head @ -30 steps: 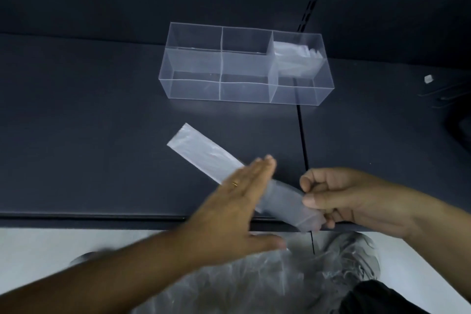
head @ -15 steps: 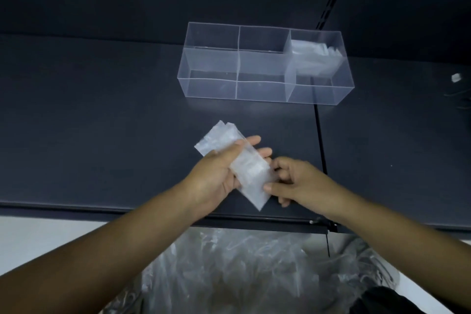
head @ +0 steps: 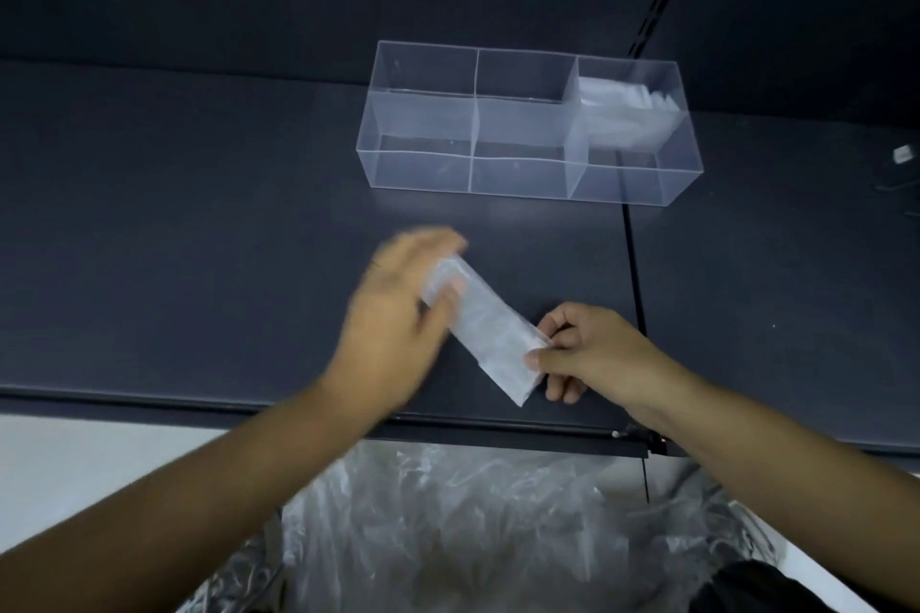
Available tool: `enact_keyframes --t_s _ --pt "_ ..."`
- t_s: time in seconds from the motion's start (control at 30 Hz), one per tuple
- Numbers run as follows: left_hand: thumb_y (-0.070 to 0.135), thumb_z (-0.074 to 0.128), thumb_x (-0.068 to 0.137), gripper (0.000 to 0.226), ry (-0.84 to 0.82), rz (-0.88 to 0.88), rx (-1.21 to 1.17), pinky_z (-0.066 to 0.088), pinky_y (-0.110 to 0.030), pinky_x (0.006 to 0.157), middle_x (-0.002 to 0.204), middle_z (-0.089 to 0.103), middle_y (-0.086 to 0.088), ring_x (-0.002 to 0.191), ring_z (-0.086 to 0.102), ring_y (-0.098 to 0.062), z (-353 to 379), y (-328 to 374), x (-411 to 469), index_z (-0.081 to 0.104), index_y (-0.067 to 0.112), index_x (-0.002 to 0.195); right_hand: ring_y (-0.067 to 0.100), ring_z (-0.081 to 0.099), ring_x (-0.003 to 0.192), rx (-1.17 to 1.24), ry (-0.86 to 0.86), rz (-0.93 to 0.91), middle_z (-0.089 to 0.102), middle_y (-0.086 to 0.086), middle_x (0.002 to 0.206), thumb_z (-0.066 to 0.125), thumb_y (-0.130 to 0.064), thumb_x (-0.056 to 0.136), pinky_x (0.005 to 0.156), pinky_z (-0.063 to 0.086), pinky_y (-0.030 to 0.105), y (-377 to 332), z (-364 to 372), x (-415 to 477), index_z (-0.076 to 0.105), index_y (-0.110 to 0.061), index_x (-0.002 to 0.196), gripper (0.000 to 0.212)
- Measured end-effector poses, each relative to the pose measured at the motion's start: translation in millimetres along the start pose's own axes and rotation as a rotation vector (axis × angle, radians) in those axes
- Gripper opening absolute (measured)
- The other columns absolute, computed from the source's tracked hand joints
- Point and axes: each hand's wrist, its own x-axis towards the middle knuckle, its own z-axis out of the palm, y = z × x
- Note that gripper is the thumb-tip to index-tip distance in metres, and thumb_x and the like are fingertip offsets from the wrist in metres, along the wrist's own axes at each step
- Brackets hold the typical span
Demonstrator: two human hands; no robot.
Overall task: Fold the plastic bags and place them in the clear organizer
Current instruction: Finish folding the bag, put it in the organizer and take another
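Note:
A folded translucent plastic bag (head: 490,329) lies as a short strip on the dark table, near its front edge. My left hand (head: 398,309), blurred by motion, holds the strip's far end between thumb and fingers. The near end is pinched by my right hand (head: 592,353). Behind them stands the clear organizer (head: 423,169), a long box split into three compartments. Its right compartment holds folded plastic bags (head: 622,115); the left and middle ones look empty.
A heap of loose clear plastic bags (head: 473,538) lies below the table's front edge (head: 199,401), by my body. A seam (head: 632,264) runs front to back across the table on the right. A small white object (head: 902,154) sits at the far right.
The long strip has been folded over to about half its length. My left hand went from flat on the strip to holding its far end. My right hand kept its pinch on the near end.

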Motion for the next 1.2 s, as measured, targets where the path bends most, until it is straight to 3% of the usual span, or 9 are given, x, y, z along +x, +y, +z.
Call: enact_keyframes --t_s 0.13,0.2,0.3,0.37,0.53,0.67,0.9,1.07,1.2 --pt "0.066 0.05 0.083 0.09 -0.545 0.112 0.147 -0.003 -0.003 0.109 0.153 0.007 0.02 0.137 -0.006 0.014 27.3 11.8 -42.8 0.004 0.03 0.15 0.014 0.062 0.049 0.054 -0.013 0.026 0.067 0.005 0.064 0.069 -0.005 0.084 0.043 0.045 0.022 -4.2 0.1 -1.7 0.054 -0.008 0.093 0.017" --pt "0.056 0.059 0.085 0.091 -0.501 0.101 0.188 0.0 -0.006 0.111 0.151 0.005 0.02 0.14 0.002 0.008 32.9 7.6 -48.1 0.0 0.029 0.148 0.012 0.063 0.051 0.135 -0.025 0.089 0.066 0.004 0.065 0.067 -0.009 0.087 0.043 0.045 0.02 -7.8 -0.6 -6.2 0.056 -0.009 0.095 0.013" --pt "0.032 0.071 0.084 0.066 -0.288 0.085 0.149 0.035 -0.013 0.099 0.136 0.056 0.0 0.119 0.056 -0.015 33.5 10.0 -39.8 0.044 0.014 0.142 0.014 0.064 0.052 0.363 -0.092 0.136 0.067 0.003 0.067 0.062 -0.012 0.09 0.042 0.044 0.02 -19.3 -5.0 -17.0 0.058 -0.012 0.093 0.004" --pt "0.031 0.062 0.089 0.046 -0.187 0.05 0.078 0.05 -0.022 0.083 0.116 0.069 -0.002 0.098 0.067 -0.017 30.4 9.8 -31.2 0.057 0.015 0.131 0.015 0.064 0.053 0.434 -0.155 0.097 0.07 0.006 0.075 0.06 -0.013 0.091 0.042 0.045 0.02 -32.3 -8.6 -23.5 0.06 -0.012 0.093 0.003" --pt "0.028 0.048 0.099 0.025 -0.221 -0.34 -0.267 0.055 -0.033 0.079 0.089 0.072 -0.007 0.081 0.068 -0.017 21.7 0.3 -4.0 0.069 0.017 0.107 0.011 0.064 0.058 0.21 0.063 -0.187 0.071 0.002 0.098 0.062 -0.007 0.089 0.049 0.048 0.019 -48.9 -14.1 -11.5 0.056 -0.018 0.103 0.018" --pt "0.02 0.045 0.101 0.023 -0.174 -0.796 -0.704 0.059 -0.029 0.069 0.104 0.067 -0.016 0.088 0.067 -0.022 20.9 -2.6 16.1 0.062 0.008 0.11 0.007 0.056 0.066 -0.11 0.158 -0.348 0.064 -0.003 0.099 0.071 -0.008 0.082 0.062 0.047 0.014 -31.3 1.1 7.8 0.057 -0.027 0.097 0.028" --pt "0.023 0.041 0.103 0.023 -0.217 -0.938 -0.746 0.06 -0.031 0.069 0.101 0.069 -0.012 0.08 0.07 -0.019 16.8 -5.2 28.8 0.059 0.013 0.112 0.019 0.056 0.091 -0.662 0.242 -0.756 0.061 0.002 0.102 0.067 -0.011 0.086 0.085 0.044 0.027 -10.1 27.1 23.8 0.07 -0.011 0.106 0.02" --pt "0.021 0.041 0.103 0.016 -0.18 -0.917 -0.59 0.06 -0.035 0.066 0.108 0.063 -0.015 0.089 0.068 -0.026 19.0 -5.4 34.3 0.054 0.016 0.111 0.026 0.057 0.091 -0.704 0.305 -0.753 0.062 0.006 0.099 0.063 -0.011 0.09 0.084 0.044 0.031 -4.4 21.1 25.6 0.073 -0.008 0.103 0.016" --pt "0.018 0.046 0.1 0.015 -0.113 -0.825 -0.502 0.06 -0.032 0.059 0.103 0.059 -0.009 0.075 0.068 -0.015 19.6 -7.0 31.1 0.052 0.015 0.114 0.024 0.055 0.086 -0.685 0.353 -0.753 0.06 0.004 0.094 0.065 -0.014 0.089 0.079 0.044 0.03 -0.8 22.5 27.5 0.075 -0.011 0.097 0.013"
